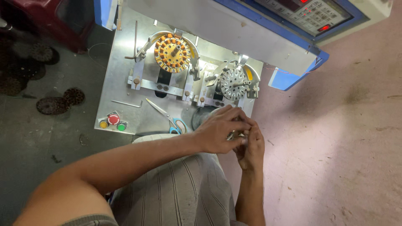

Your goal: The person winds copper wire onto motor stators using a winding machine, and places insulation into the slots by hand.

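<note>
small metal part (233,135) | mostly hidden between both hands | at machine table's front edge

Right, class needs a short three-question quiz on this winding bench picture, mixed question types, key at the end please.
1. True or false: the scissors lie on the metal plate, untouched by either hand.
2. Which stator carries copper-coloured windings: A) the left stator B) the right stator?
3. Fill in: the left hand and right hand meet at the plate's near ____ corner.

Key: 1 true; 2 A; 3 right.
</note>
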